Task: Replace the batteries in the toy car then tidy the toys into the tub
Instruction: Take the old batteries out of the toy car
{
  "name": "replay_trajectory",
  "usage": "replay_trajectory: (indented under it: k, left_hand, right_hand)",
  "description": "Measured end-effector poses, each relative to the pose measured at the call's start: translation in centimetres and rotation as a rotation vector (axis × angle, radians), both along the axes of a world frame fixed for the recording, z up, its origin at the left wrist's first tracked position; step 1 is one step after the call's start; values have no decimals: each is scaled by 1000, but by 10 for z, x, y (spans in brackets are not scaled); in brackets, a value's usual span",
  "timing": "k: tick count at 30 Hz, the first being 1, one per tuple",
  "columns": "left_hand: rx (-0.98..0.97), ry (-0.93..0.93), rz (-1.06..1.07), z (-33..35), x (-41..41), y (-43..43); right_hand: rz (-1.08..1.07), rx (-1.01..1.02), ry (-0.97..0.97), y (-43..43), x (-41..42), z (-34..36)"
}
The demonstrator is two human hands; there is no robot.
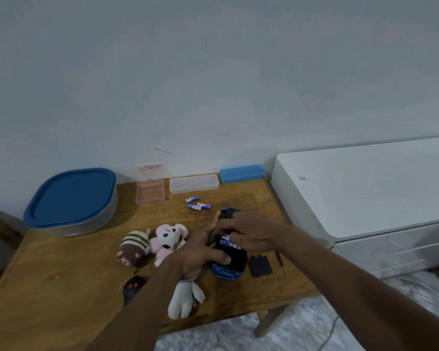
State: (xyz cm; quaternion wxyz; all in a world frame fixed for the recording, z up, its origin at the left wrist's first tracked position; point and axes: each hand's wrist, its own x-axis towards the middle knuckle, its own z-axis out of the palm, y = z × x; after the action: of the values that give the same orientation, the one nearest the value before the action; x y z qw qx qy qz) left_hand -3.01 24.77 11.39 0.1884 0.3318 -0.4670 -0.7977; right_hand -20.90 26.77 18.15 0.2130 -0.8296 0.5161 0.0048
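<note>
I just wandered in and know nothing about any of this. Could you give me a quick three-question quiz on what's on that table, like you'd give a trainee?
1. True or false: the tub has its blue lid off.
2. Where does the black battery cover lie? A. on the table, just right of the toy car; B. on top of the tub; C. inside the pink box.
3. Fill the gap: the left hand and the right hand both hold the ___.
Key: 1 false, the lid is on. 2 A. 3 toy car.
</note>
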Motion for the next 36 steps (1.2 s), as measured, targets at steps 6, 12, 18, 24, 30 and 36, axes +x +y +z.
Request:
replay_trajectory:
  k: [6,12,18,24,30,36]
  left_hand:
    - [-5,29,-31,1,1,-2]
    - [-30,34,-31,5,1,-4]
    - [4,60,47,1,2,-2]
    - [-88,48,114,1,-1,5]
    - [-103,49,168,-6,-1,7]
    - [-180,9,313,-11,-5,9]
  right_hand:
    - [-70,-81,-199,7,0,5]
    - [-220,-101,-399,9,1,1]
    - [-601,26,-775,15,5,1]
    - [-815,302,-1184,21,13,4]
    - [-859,357,-1299,27,10,3]
    - [-814,253,-955,33,8,0]
